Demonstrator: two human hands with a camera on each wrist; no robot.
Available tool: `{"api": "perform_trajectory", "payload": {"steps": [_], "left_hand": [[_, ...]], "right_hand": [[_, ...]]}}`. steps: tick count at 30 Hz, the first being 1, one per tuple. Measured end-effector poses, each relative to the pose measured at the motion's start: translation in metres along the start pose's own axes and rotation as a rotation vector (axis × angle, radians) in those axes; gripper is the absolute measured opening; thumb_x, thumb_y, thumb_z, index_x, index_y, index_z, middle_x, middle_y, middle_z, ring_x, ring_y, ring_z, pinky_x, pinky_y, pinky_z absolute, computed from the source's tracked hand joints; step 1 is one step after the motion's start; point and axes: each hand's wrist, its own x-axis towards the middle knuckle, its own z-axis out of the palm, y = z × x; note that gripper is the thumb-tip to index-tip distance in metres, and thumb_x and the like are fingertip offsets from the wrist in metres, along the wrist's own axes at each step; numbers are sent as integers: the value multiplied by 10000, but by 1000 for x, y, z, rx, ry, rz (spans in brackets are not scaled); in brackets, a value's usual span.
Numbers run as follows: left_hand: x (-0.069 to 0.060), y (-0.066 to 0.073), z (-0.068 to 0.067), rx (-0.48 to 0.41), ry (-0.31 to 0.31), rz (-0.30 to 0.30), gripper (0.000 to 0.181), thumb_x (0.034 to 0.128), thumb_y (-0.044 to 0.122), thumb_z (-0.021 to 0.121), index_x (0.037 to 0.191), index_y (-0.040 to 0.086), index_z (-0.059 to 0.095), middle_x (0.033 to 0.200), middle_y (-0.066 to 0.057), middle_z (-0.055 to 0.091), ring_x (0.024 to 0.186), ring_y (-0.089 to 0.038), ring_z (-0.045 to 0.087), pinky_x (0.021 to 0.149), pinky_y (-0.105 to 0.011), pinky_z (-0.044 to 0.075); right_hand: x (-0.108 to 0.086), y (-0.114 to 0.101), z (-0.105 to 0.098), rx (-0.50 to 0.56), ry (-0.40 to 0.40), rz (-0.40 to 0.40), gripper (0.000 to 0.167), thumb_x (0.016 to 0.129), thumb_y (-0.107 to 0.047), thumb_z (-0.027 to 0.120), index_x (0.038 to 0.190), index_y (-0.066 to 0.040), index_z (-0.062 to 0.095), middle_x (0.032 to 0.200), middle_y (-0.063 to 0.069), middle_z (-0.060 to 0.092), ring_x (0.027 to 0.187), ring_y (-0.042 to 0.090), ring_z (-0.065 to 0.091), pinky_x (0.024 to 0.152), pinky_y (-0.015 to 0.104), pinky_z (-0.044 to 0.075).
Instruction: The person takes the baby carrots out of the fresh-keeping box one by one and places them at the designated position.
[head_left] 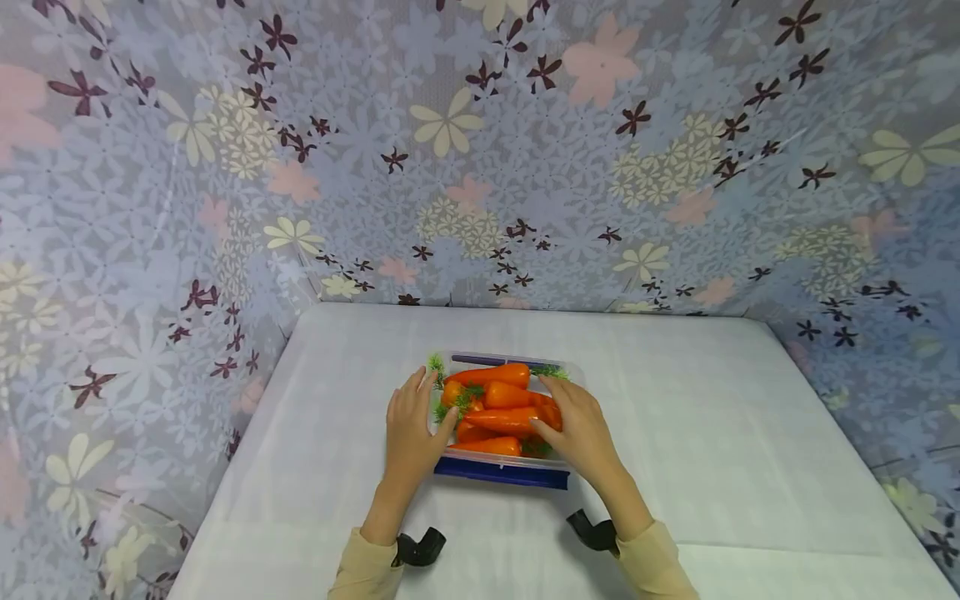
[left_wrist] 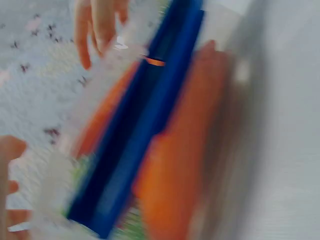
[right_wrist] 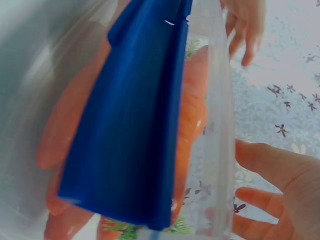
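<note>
A clear plastic container (head_left: 536,460) with blue latch flaps (head_left: 501,477) holds several orange carrots (head_left: 501,419) with green leafy tops (head_left: 456,407). At its left side is my left hand (head_left: 411,427), fingers spread and thumb reaching over the near left part. My right hand (head_left: 587,427) is at the opposite side, its thumb and fingers extended over the right edge. Close up in the right wrist view, the right hand (right_wrist: 295,185) lies beside the clear wall; whether it presses on it, I cannot tell. The left wrist view is blurred, with the front flap (left_wrist: 135,125) across it.
The container sits on a table covered with a white cloth (head_left: 750,433). Floral fabric (head_left: 480,167) hangs behind the table and along both sides. A black strap mount (head_left: 422,547) is on the left wrist and another (head_left: 592,531) on the right.
</note>
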Motion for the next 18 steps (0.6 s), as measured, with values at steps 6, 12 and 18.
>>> {"api": "perform_trajectory", "payload": {"steps": [6,12,18], "left_hand": [[-24,-16,13,-209,123,-150,675,844,267,684,1417,35,411,1421,-161,475,1279,-350,463,1066,-567,348],[-36,-21,21,-339,75,-238,764,833,284,705,1461,36,347,1471,-158,432,1327,-345,441,1077,-538,369],[-42,-29,22,-319,57,-186,870,754,306,776,1463,38,350,1475,-153,427,1319,-364,448,1057,-563,384]], "right_hand": [[-3,2,3,39,-25,-16,693,759,-244,803,1355,-45,510,1323,187,571,1218,389,532,1017,590,410],[-4,9,8,42,-34,-29,713,711,-177,837,1338,-51,523,1291,157,590,1167,361,569,977,561,457],[-9,14,16,86,-40,-3,670,700,-141,841,1303,-73,556,1214,119,642,1097,320,611,944,498,500]]}}
